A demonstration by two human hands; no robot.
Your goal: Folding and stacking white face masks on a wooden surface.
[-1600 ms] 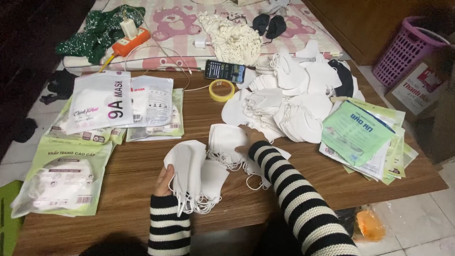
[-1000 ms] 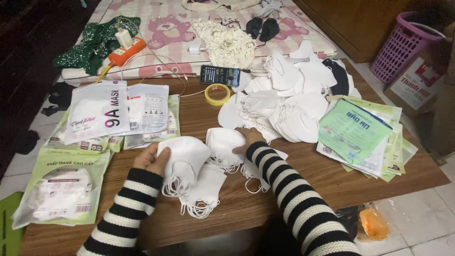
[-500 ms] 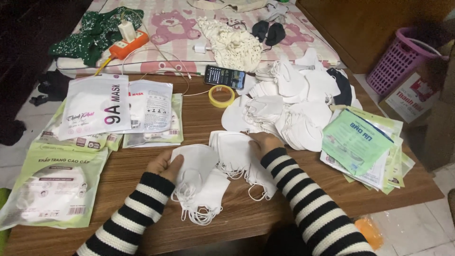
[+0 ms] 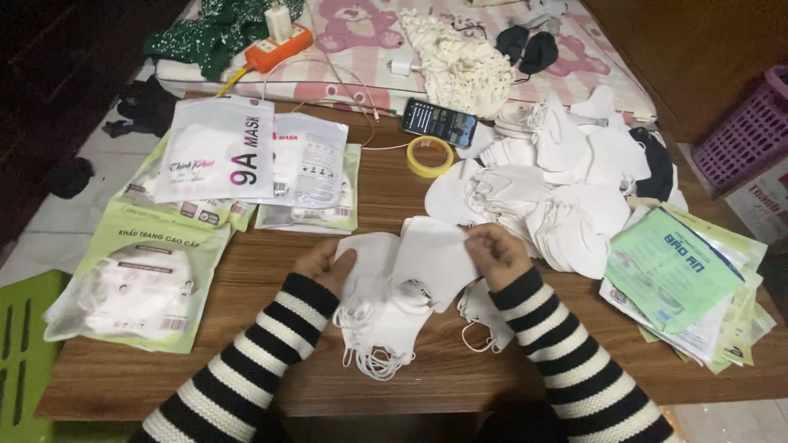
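Note:
My left hand (image 4: 324, 264) cups the left side of a small stack of white face masks (image 4: 386, 287) on the wooden table (image 4: 246, 369). My right hand (image 4: 497, 253) pinches the right edge of the top white mask (image 4: 435, 261), lifting it over the stack. The masks' ear loops (image 4: 369, 361) hang toward the table's front edge. Both arms wear black-and-white striped sleeves. A bigger heap of loose white masks (image 4: 558, 189) lies just right of my right hand.
Packaged masks in clear and green bags (image 4: 139, 287) (image 4: 217, 152) lie at the left. Flat green and white pouches (image 4: 673, 275) are piled at the right. A roll of yellow tape (image 4: 429, 156) and a phone (image 4: 439, 123) sit at the back, a pink basket (image 4: 751, 131) beyond.
My left hand has come from under the stack to its left side. My right hand has drawn back from the heap and now holds one mask over the stack.

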